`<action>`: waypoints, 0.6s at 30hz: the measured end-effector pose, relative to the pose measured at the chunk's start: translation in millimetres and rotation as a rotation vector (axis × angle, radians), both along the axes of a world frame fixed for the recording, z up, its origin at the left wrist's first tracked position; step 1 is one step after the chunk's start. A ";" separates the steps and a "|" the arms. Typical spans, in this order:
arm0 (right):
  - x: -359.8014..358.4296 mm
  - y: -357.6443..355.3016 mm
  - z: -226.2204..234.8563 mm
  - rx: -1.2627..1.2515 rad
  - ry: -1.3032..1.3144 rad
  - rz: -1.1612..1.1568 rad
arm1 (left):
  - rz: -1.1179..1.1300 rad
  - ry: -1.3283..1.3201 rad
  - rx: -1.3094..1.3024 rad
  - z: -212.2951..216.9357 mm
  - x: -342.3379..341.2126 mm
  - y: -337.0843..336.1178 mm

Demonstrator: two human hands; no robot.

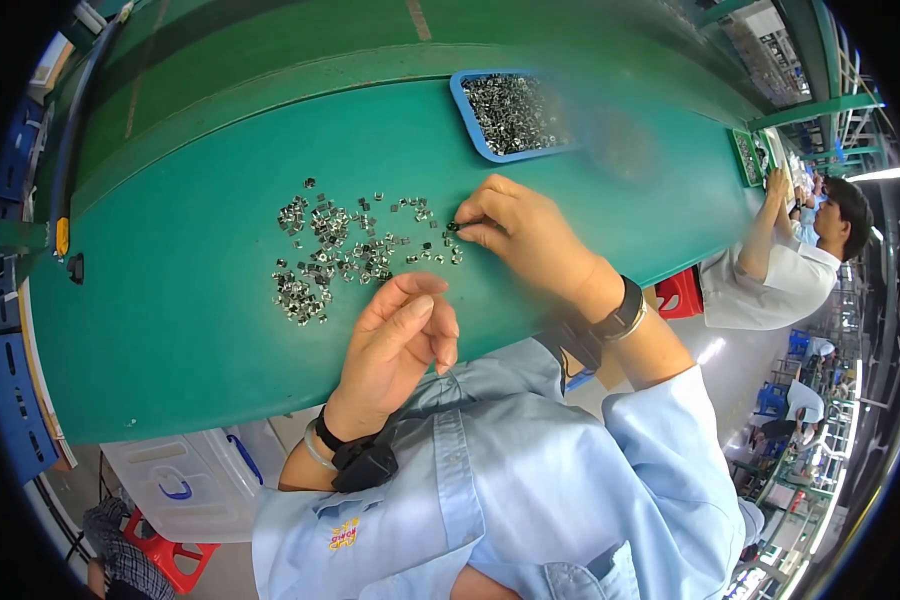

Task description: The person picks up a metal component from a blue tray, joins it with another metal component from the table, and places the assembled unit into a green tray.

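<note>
My right hand (520,230) is closed in a pinch at the right end of a scattered pile. Thumb and forefinger grip a small dark part (453,227), too small to name. My left hand (400,335) hovers nearer my body, below the pile, with its fingers loosely curled and apart; nothing shows between them, though part of the palm is hidden. Beyond it, many small metal-and-black parts (330,225) lie loose on the green mat (190,300), in clusters with a few stragglers toward my right hand.
A blue tray (492,155) full of similar small parts stands at the back, its right side blurred. At the far right, a co-worker (780,270) in a pale shirt reaches toward a green tray (745,160). Clear plastic boxes (185,480) stand below the table's near left edge.
</note>
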State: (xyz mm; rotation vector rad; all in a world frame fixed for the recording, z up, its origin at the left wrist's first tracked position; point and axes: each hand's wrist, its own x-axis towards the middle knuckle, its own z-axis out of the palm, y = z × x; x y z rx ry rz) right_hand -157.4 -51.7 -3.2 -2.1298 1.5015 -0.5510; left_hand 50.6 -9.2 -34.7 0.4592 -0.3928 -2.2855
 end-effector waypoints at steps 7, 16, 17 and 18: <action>5.4 16.6 15.9 0.013 -0.268 -0.003 | 0.012 -0.104 -0.043 6.0 -3.5 -4.1; 9.7 23.2 22.3 -0.143 -0.257 0.234 | 0.039 -0.260 -0.091 16.5 -12.5 -5.4; 9.5 25.0 19.6 -0.141 -0.299 0.201 | 0.042 -0.237 -0.080 15.4 -12.6 -4.7; 9.8 26.8 17.0 -0.139 -0.340 0.168 | 0.045 -0.211 -0.069 14.8 -12.9 -4.2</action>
